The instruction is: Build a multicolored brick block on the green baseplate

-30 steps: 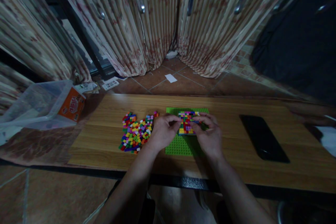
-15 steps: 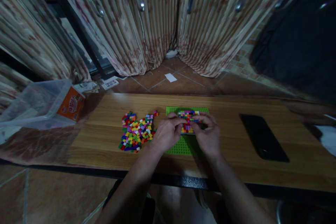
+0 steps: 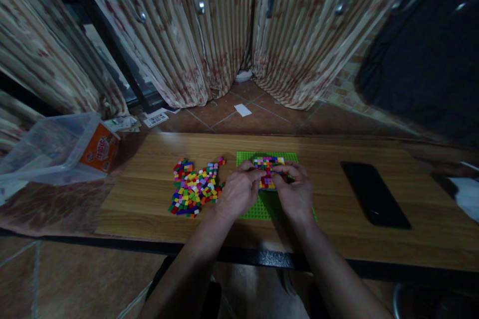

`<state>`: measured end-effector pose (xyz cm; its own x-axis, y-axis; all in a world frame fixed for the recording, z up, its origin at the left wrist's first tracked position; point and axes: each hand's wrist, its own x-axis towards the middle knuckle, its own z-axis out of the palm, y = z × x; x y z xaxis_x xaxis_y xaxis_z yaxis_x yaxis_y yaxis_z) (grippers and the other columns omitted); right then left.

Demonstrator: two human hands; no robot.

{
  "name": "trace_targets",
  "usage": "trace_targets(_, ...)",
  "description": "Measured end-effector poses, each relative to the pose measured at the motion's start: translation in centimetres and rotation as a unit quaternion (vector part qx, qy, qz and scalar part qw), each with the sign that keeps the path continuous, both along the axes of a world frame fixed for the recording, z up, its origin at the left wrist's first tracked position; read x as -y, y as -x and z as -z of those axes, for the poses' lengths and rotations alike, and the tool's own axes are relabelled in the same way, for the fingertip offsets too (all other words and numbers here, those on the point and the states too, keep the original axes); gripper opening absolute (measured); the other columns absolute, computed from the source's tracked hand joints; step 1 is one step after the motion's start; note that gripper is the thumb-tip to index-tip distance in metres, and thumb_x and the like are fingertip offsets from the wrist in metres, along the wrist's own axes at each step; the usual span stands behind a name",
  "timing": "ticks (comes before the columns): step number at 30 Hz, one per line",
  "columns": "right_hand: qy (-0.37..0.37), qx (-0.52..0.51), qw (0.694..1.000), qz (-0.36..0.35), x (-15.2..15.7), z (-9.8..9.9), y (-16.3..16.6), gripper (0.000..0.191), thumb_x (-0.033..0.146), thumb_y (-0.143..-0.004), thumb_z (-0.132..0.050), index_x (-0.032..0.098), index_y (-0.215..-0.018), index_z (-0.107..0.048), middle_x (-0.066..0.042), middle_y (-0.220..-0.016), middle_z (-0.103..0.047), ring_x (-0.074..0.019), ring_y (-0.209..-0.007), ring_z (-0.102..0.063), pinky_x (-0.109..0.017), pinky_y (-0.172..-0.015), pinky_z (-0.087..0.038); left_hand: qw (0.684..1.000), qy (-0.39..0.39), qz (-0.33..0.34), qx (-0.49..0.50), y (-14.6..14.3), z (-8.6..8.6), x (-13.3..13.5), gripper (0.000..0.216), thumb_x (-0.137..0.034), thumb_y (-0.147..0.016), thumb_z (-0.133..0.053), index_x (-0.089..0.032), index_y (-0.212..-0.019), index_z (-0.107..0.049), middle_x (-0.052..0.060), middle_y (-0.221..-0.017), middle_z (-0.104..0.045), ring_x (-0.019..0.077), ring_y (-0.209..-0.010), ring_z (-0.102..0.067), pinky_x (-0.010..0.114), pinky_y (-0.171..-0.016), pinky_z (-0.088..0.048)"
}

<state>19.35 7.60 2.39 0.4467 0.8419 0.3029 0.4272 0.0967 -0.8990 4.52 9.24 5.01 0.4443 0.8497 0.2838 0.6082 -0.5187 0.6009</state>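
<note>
On the green studded baseplate [image 3: 258,212] sits a block of small multicoloured building bricks [image 3: 267,182], laid close together in rows. My left hand [image 3: 241,187] reaches over its left side, thumb and fingers pressed together at the bricks; anything between them is too small to make out. From the right, my right hand [image 3: 297,189] pinches at the same block, index finger and thumb around a small brick that is mostly hidden. Both hands cover part of the block and the plate. Left of them lies a loose heap of coloured bricks [image 3: 194,187].
A wooden table [image 3: 138,189] carries everything. To the right lies a black phone-like slab [image 3: 376,194]. A clear plastic bin [image 3: 56,144] with an orange label stands at the left. Beyond the table are striped curtains [image 3: 220,35] and paper [image 3: 243,110] on the tiled floor.
Both hands stay at the brick block with only slight finger shifts. The right hand has moved slightly left, uncovering a little of the baseplate's right edge.
</note>
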Motion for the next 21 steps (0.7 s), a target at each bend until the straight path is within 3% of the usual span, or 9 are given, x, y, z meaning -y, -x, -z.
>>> trace_targets(21, -0.016, 0.001, 1.000, -0.019, 0.09, 0.31, -0.73, 0.017, 0.033, -0.080, -0.062, 0.022, -0.083, -0.074, -0.008, -0.102, -0.065, -0.0228, -0.102, -0.061, -0.041, -0.091, -0.048, 0.986, 0.026, -0.075, 0.149, 0.48, -0.06, -0.45, 0.018, -0.010, -0.085, -0.059, -0.019, -0.088, -0.075, 0.005, -0.092, -0.071, 0.0153, -0.087, -0.067, 0.029, -0.083, -0.054)
